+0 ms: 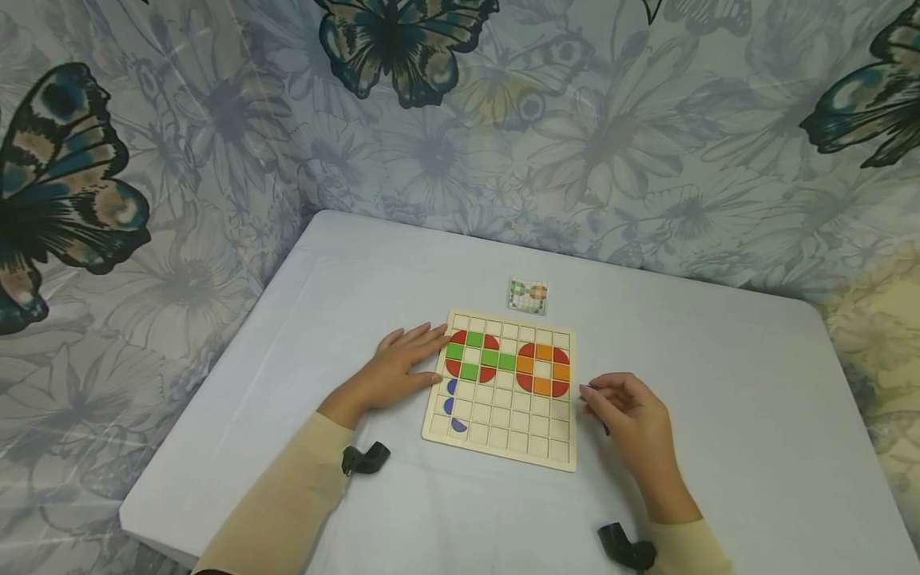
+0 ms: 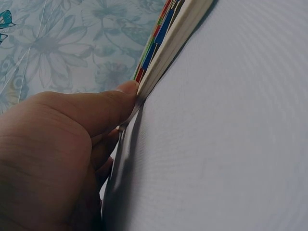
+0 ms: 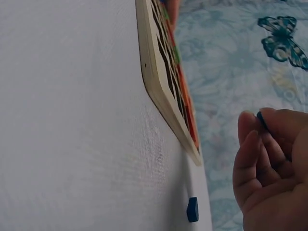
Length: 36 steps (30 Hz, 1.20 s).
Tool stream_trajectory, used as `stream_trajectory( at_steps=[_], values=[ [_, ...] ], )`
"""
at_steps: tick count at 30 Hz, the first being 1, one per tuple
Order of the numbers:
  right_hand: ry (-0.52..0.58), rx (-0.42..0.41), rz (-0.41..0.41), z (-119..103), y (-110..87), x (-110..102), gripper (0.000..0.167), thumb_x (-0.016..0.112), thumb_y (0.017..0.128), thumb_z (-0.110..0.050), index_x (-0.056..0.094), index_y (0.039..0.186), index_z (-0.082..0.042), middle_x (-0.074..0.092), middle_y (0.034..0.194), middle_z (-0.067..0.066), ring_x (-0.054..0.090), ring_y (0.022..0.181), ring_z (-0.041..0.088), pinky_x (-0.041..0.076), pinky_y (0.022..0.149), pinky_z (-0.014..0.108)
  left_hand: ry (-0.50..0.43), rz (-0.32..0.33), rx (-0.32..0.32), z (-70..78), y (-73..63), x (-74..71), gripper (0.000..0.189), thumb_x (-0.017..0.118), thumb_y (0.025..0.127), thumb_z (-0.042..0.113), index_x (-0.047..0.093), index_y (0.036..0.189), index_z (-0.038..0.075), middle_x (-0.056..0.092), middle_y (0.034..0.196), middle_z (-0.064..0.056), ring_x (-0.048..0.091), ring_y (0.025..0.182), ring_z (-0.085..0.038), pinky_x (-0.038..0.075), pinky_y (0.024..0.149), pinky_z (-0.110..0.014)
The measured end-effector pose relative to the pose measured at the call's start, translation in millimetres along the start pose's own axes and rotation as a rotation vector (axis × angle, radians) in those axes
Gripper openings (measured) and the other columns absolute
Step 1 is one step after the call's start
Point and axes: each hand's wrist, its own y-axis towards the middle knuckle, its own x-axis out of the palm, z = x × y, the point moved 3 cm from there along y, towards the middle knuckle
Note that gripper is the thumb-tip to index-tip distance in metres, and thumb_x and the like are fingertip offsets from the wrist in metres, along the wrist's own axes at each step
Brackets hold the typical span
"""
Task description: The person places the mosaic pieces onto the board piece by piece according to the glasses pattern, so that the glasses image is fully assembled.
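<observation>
A square wooden grid board (image 1: 503,456) lies on the white table, holding red, green and orange pieces in two ring-like patterns. Down its left side sit several blue half-round pieces (image 1: 458,426). My left hand (image 1: 399,365) rests against the board's left edge, fingers stretched out, thumb at the rim. Just off the right edge, my right hand (image 1: 632,422) pinches a small blue piece (image 3: 262,120) between thumb and fingertips, mostly hidden by them. Below that hand, another blue piece (image 3: 192,210) stands on the table beside the board.
Beyond the board's far edge lies a small card (image 1: 528,295) printed with a coloured grid pattern. Black wrist-camera mounts (image 1: 366,458) show near both sleeves. A wall covering (image 1: 438,152) with butterflies and flowers rises behind the table (image 1: 726,359).
</observation>
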Motion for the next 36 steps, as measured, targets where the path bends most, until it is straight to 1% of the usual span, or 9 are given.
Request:
stream_trajectory(
  at_steps=[5,8,11,14,19,24,27,32,36],
  values=[
    [-0.017,0.008,-0.084,3,7.8,7,0.018,0.074,0.105,-0.008,0.081,0.120,-0.001,0.077,0.108,0.009,0.072,0.086,0.016,0.058,0.073,0.018,0.003,-0.003,-0.002,0.4,0.0,-0.5,0.072,0.070,0.108,0.040,0.040,0.171,0.022,0.024,0.178,0.008,0.011,0.165,-0.017,0.000,0.130,-0.050],
    [-0.071,0.021,-0.152,6,10.0,12,0.019,0.073,0.107,-0.010,0.079,0.123,-0.002,0.076,0.104,0.006,0.068,0.089,0.020,0.055,0.076,0.017,0.006,-0.009,0.001,1.7,-0.3,-1.4,0.072,0.069,0.108,0.041,0.039,0.171,0.022,0.024,0.178,0.008,0.010,0.165,-0.018,0.000,0.130,-0.051],
    [-0.133,0.030,-0.197,10,9.7,15,0.014,0.076,0.105,-0.012,0.077,0.117,-0.005,0.075,0.097,0.003,0.065,0.087,0.023,0.053,0.072,0.020,0.010,-0.013,0.003,2.2,-0.9,-1.9,0.072,0.068,0.108,0.041,0.040,0.171,0.021,0.024,0.178,0.007,0.010,0.165,-0.018,0.000,0.130,-0.050],
    [-0.174,0.031,-0.222,11,8.7,15,0.008,0.080,0.102,-0.012,0.079,0.109,-0.008,0.077,0.097,0.001,0.066,0.090,0.023,0.054,0.074,0.025,0.015,-0.014,0.001,2.1,-1.3,-1.9,0.071,0.068,0.108,0.041,0.040,0.171,0.021,0.023,0.178,0.008,0.011,0.165,-0.017,-0.001,0.130,-0.049],
    [-0.234,-0.035,-0.297,9,9.1,14,0.006,0.081,0.101,-0.012,0.085,0.103,-0.015,0.077,0.103,-0.005,0.068,0.099,0.019,0.057,0.086,0.035,0.003,-0.015,-0.017,2.8,-0.7,-1.9,0.073,0.069,0.108,0.041,0.039,0.171,0.022,0.024,0.178,0.008,0.010,0.165,-0.017,-0.001,0.130,-0.050],
    [-0.252,-0.120,-0.378,2,12.6,10,0.010,0.080,0.100,-0.008,0.086,0.100,-0.016,0.075,0.097,-0.011,0.067,0.092,0.016,0.058,0.083,0.035,0.006,-0.017,-0.022,2.4,0.4,-1.4,0.073,0.068,0.108,0.042,0.038,0.172,0.023,0.023,0.178,0.010,0.009,0.165,-0.016,-0.002,0.130,-0.050],
    [-0.285,-0.130,-0.415,0,16.3,7,0.011,0.079,0.101,-0.008,0.086,0.101,-0.017,0.074,0.097,-0.012,0.065,0.091,0.014,0.058,0.082,0.035,0.008,-0.016,-0.015,2.3,0.4,-1.5,0.073,0.069,0.108,0.042,0.038,0.172,0.022,0.023,0.178,0.010,0.009,0.165,-0.016,-0.002,0.130,-0.049],
    [-0.318,-0.147,-0.501,-2,24.4,9,0.012,0.078,0.101,-0.006,0.085,0.105,-0.014,0.074,0.102,-0.008,0.066,0.093,0.017,0.059,0.087,0.044,0.004,-0.014,-0.013,2.5,-0.1,-1.6,0.073,0.069,0.108,0.041,0.039,0.171,0.022,0.023,0.178,0.010,0.010,0.165,-0.016,-0.001,0.130,-0.050],
    [-0.304,-0.103,-0.526,-4,30.1,17,0.010,0.076,0.102,-0.006,0.081,0.109,-0.011,0.074,0.105,-0.004,0.065,0.096,0.020,0.059,0.090,0.047,0.003,-0.015,-0.014,2.1,-0.2,-2.2,0.074,0.070,0.107,0.041,0.038,0.171,0.022,0.024,0.178,0.009,0.010,0.165,-0.016,-0.001,0.130,-0.050]
  ],
)
